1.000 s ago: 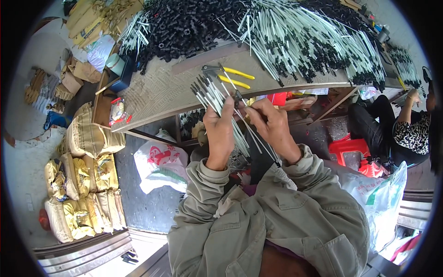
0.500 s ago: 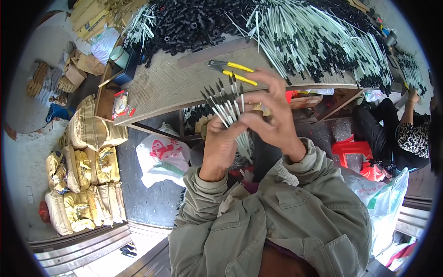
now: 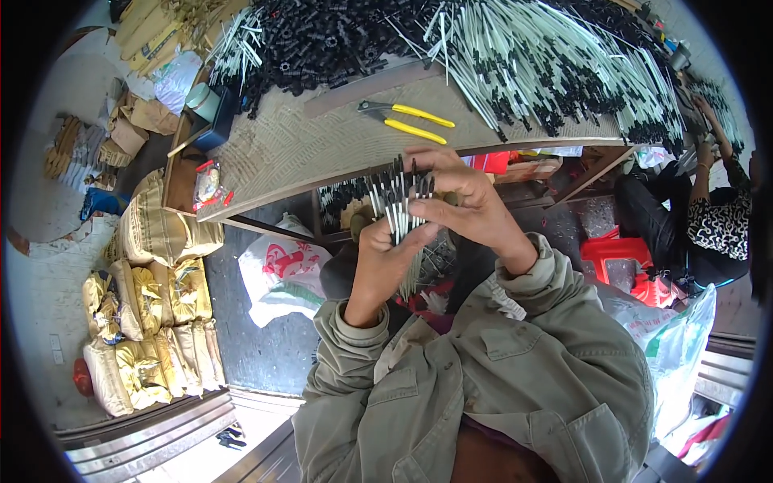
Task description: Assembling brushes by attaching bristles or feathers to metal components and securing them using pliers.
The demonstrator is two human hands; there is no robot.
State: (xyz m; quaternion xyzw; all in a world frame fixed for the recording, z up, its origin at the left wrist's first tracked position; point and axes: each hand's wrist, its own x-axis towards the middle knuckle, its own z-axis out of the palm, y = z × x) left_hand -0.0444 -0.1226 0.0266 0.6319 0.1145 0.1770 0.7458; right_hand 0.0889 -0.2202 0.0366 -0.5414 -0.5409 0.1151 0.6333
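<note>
My left hand [image 3: 386, 258] grips a bundle of thin white rods with black tips [image 3: 400, 201], held nearly upright just below the workbench edge. My right hand [image 3: 465, 205] closes its fingers over the black tips at the top of the same bundle. On the woven workbench top [image 3: 290, 149] lie yellow-handled pliers [image 3: 407, 119], just beyond my hands. A large heap of the same white rods [image 3: 523, 56] and a pile of small black pieces [image 3: 322, 40] cover the far part of the bench.
Tan filled sacks [image 3: 145, 306] are stacked on the floor at the left. A white plastic bag with red print [image 3: 278, 274] lies under the bench. Another person in a patterned top [image 3: 717, 225] sits at the right near a red stool [image 3: 620, 258].
The bundle has swung from a slant to nearly upright and come lower, toward me. My right hand has moved up onto the rod tips.
</note>
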